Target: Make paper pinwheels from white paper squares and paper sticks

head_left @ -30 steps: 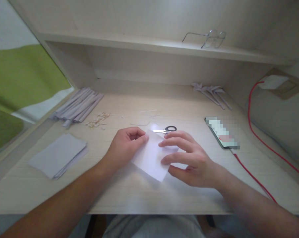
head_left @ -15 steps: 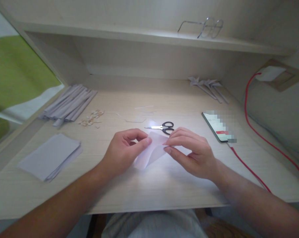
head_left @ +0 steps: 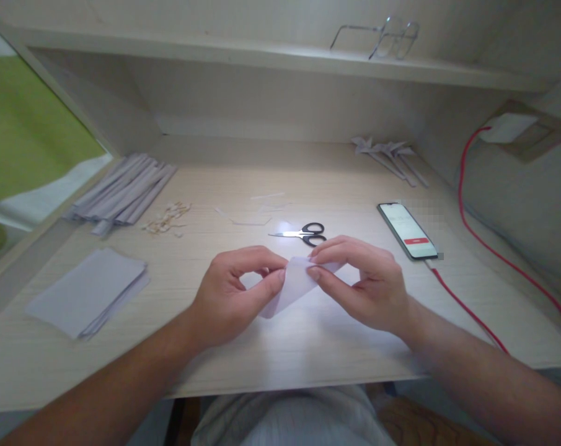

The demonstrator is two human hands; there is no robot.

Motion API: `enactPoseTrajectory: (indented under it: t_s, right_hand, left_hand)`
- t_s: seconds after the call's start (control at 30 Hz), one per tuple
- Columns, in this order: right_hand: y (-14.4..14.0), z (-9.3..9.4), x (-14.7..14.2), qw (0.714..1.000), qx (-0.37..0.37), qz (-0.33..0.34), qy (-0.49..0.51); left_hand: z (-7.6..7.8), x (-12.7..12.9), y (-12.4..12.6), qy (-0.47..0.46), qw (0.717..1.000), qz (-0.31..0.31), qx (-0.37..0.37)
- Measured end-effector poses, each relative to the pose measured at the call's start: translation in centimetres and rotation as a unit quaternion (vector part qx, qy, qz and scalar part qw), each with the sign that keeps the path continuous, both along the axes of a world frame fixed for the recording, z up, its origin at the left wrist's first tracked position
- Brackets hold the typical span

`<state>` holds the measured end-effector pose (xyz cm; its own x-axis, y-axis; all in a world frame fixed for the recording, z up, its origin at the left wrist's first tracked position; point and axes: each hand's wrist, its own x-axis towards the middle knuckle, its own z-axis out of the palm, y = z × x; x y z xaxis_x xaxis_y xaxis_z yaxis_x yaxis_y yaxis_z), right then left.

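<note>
Both hands pinched one sheet of pale paper — the left hand closed thumb and forefinger on its left edge, the right hand pressed its fingers together on the top edge. The sheet hung curled just above the table, just in front of the scissors. Left of the scissors lay a paper stack; right of them, a phone.

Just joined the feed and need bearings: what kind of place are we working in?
Probably a home study desk: a pale wooden desk with a shelf holding glasses, a charging phone, and both hands pinching a paper sheet.
</note>
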<state>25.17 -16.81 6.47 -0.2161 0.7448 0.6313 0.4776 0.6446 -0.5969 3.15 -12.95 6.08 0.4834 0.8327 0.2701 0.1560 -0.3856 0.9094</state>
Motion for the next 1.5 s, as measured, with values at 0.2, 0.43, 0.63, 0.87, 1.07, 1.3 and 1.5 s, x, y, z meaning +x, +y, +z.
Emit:
enactPoseTrajectory:
  t_s: [0.2, 0.43, 0.63, 0.87, 1.07, 1.3, 1.5]
  right_hand:
    - [-0.1, -0.1, 0.0, 1.0, -0.019, -0.011, 0.016]
    - [-0.2, -0.1, -0.1, 0.998, -0.042, -0.027, 0.036]
    - [-0.4, -0.2, 0.0, 0.996, -0.066, -0.034, 0.055]
    - [-0.3, 0.1, -0.1, 0.995, -0.07, -0.026, 0.06]
    - [-0.5, 0.0, 0.1, 0.996, -0.071, 0.011, 0.05]
    - [-0.2, -0.4, 0.1, 0.985, -0.098, -0.048, 0.136]
    - [1.0, -0.5, 0.5, 0.934, -0.274, -0.006, 0.229]
  left_hand:
    - [-0.2, 0.0, 0.0, -0.003, 1.0, -0.014, -0.017]
    - [-0.2, 0.0, 0.0, -0.002, 0.999, -0.011, -0.041]
    - [-0.1, 0.1, -0.1, 0.008, 0.998, -0.03, -0.052]
    - [-0.2, -0.1, -0.2, 0.001, 0.996, -0.055, -0.066]
    - [-0.1, 0.1, -0.2, -0.011, 0.993, -0.067, -0.098]
    - [-0.4, 0.4, -0.4, 0.016, 0.999, 0.02, 0.023]
    - [-0.8, 0.3, -0.6, -0.003, 0.991, 0.103, 0.082]
